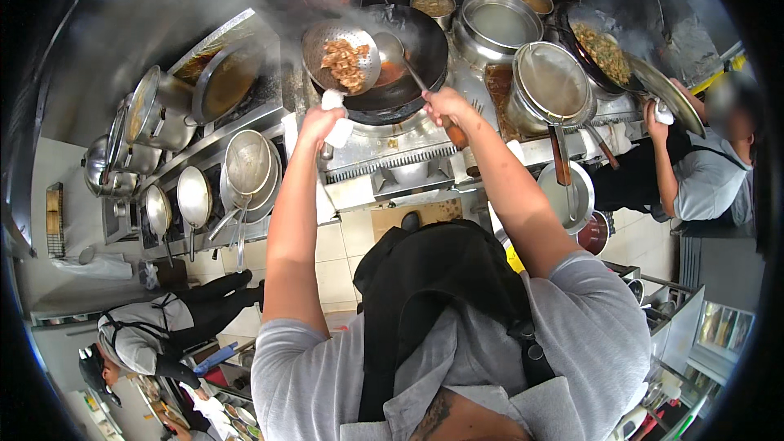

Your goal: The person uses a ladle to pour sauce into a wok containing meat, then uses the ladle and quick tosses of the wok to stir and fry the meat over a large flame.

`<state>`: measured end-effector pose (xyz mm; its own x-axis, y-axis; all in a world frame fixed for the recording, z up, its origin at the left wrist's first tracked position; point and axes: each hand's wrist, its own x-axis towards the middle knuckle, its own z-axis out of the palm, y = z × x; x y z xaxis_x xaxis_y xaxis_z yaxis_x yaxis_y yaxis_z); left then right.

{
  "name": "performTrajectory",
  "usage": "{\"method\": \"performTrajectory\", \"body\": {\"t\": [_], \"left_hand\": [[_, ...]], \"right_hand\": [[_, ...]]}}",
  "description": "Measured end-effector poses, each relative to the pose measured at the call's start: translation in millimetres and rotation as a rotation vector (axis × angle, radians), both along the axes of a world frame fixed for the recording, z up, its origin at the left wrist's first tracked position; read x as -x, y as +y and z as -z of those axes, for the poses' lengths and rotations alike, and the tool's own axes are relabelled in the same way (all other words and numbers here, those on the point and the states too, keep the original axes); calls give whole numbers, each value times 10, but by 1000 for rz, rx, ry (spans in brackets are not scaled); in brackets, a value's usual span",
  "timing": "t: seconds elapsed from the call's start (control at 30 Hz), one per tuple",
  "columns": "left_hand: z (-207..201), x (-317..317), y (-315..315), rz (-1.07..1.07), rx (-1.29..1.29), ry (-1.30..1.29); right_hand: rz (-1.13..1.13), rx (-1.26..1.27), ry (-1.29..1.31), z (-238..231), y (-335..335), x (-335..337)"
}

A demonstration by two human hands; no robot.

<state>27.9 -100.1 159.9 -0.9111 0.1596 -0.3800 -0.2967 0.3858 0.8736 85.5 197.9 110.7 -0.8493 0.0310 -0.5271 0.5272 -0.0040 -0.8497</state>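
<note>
My left hand is closed around the handle of a perforated strainer, with a white cloth bunched at the grip. Browned pieces of meat lie in the strainer, which is held over the left side of a large black wok. In my right hand is a ladle, gripped by its wooden handle. The ladle's bowl hangs over the wok beside the strainer, near reddish-brown liquid. Steam drifts around the wok.
Right of the wok stand a metal pot and a mesh strainer resting on another pot. At far right a person holds a lid by a second wok. Several pans and pots line the left. Another person is behind, lower left.
</note>
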Motion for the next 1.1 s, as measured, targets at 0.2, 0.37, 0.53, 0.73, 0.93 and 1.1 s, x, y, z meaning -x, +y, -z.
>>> {"method": "performTrajectory", "body": {"t": [0.2,0.37,0.53,0.73,0.93,1.1], "left_hand": [[-93,315,157,229,678,315],[-166,-127,-323,16,839,526],[-124,-859,-1093,-73,244,370],[138,-1827,-1885,-310,-255,-77],[1102,-1839,-2308,-285,-296,-334],[1510,-1470,-2519,-91,-484,-468]], "right_hand": [[-25,-309,12,-164,-34,173],[-31,-824,239,-355,-261,-226],[52,-679,247,-288,-233,-648],[-41,-644,122,-501,-419,-543],[50,-938,267,9,-402,-129],[-139,-834,126,-491,-600,-106]]}}
